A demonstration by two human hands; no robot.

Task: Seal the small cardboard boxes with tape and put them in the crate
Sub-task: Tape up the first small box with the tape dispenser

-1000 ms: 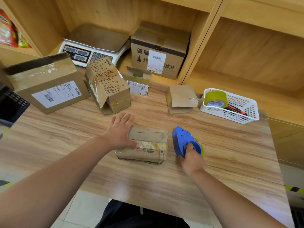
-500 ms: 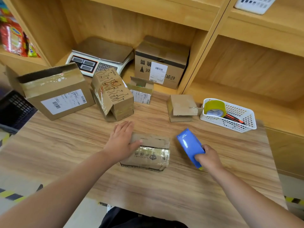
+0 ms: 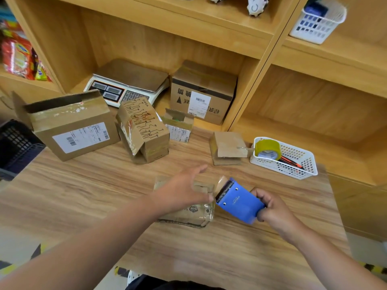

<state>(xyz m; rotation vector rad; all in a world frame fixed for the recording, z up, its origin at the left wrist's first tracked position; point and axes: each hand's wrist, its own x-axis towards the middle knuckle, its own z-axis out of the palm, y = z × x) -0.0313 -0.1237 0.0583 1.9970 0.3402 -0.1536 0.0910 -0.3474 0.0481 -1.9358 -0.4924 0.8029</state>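
On a wood-grain table (image 3: pixel 83 195) below open wooden shelves (image 3: pixel 167 24), my left hand (image 3: pixel 182 195), fingers straight, hides most of a small brown tape-wrapped cardboard box (image 3: pixel 188 216); blur obscures any contact. My right hand (image 3: pixel 270 208) grips a blue plastic tape dispenser (image 3: pixel 238 200), its toothed edge at the box's right end. A dark slatted crate (image 3: pixel 16 143) is cropped at left.

Small box (image 3: pixel 189 216) top under blurred L hand (image 3: pixel 181 193); black crate (image 3: pixel 18 143) partly off-frame, L edge.

"DADA" is printed on the circuit-patterned box (image 3: pixel 144 130); upside-down Chinese characters are printed on the shelf box (image 3: pixel 203 91) but cannot be read.
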